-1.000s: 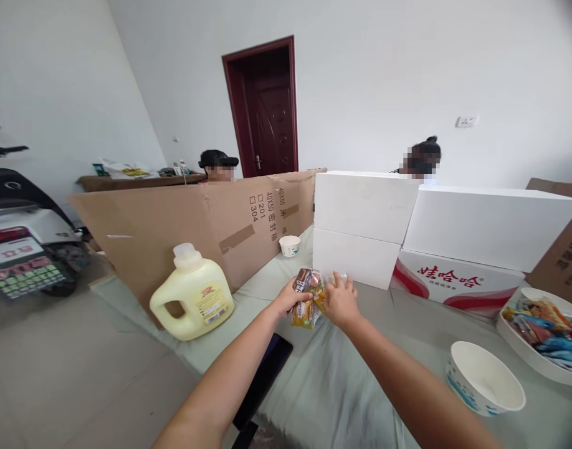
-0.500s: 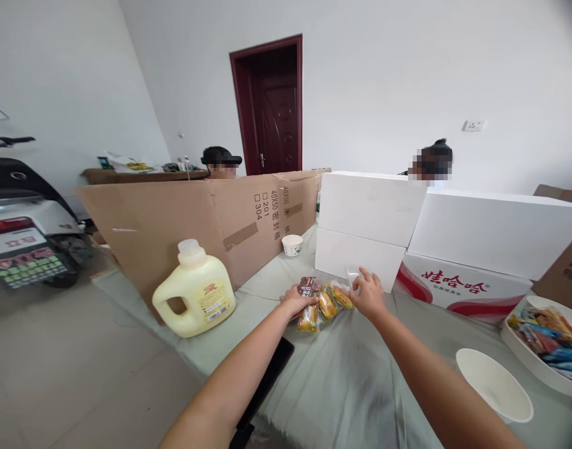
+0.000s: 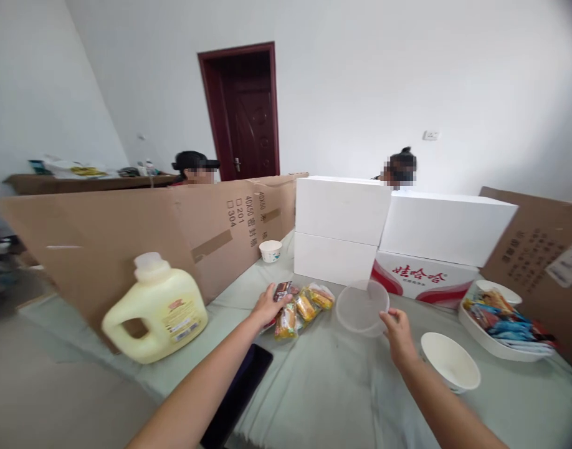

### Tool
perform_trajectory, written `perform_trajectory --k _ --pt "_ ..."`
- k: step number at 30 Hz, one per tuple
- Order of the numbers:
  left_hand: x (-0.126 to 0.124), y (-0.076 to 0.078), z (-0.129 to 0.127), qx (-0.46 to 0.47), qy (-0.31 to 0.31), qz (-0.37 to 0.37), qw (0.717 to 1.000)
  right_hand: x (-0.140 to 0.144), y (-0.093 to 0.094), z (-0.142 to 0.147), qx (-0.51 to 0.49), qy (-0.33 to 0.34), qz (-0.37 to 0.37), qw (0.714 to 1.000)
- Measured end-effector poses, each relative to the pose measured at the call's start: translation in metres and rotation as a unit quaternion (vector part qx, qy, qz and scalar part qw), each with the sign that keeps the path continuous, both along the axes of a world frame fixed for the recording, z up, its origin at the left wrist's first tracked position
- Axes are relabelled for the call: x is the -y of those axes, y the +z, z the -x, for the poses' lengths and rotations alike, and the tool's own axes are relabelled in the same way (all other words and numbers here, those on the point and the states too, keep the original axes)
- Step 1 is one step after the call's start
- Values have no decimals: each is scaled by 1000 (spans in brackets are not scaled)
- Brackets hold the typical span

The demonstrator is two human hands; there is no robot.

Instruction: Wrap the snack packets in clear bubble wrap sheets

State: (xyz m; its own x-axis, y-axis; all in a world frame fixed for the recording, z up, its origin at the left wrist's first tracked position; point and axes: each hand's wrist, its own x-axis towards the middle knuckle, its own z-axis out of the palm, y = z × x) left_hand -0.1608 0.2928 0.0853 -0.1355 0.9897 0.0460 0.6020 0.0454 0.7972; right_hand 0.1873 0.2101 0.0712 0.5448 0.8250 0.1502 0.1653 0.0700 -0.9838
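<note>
Cloth-covered surface: your left hand pins snack packets; right hand grips clear plastic lid. Next: align lid carefully.

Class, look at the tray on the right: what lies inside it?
The tray holds a heap of colourful snack packets. Its floor and any packets lower in the heap are covered.

Two hands are in view, the left hand and the right hand. There is one clear plastic lid, one cluster of snack packets, one yellow jug, two paper bowls, one tray of packets, three white foam boxes, one dark phone, and two other people behind the cardboard.
</note>
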Motion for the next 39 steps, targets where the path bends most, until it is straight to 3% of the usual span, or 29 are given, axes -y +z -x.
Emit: perform_trajectory --k 4,7,9,12,14,16,20,23,26,31,35,39 --pt "22 17 -29 -147 50 -91 984 43 -24 -21 -80 1 33 996" --pt "53 15 -70 -226 -2 -203 953 51 -31 -36 -100 -12 49 994" --pt "80 1 -102 -208 -90 -213 950 44 -31 -48 -96 -19 60 993" --pt "119 -36 -146 -128 -201 -138 961 28 -28 -67 -62 -29 82 994" --pt "140 -60 -167 -125 -237 -89 959 22 -25 -78 -24 -30 98 994" --pt "156 -74 -181 -169 -245 -77 952 25 -26 -86 21 -20 110 994" --pt "171 -74 -189 -261 -238 -112 929 62 -36 -94 124 30 125 984" --pt "173 -68 -190 -287 -233 -122 921 100 -45 -107 203 70 147 965" --pt "173 -68 -191 -298 -225 -138 917 127 -48 -128 273 69 185 942" --pt "174 -70 -192 -308 -222 -159 911 130 -44 -154 367 54 190 909" --pt "173 -71 -191 -308 -221 -162 911 132 -47 -152 421 60 162 890" --pt "172 -72 -191 -300 -222 -159 914 158 -55 -145 462 62 149 872"
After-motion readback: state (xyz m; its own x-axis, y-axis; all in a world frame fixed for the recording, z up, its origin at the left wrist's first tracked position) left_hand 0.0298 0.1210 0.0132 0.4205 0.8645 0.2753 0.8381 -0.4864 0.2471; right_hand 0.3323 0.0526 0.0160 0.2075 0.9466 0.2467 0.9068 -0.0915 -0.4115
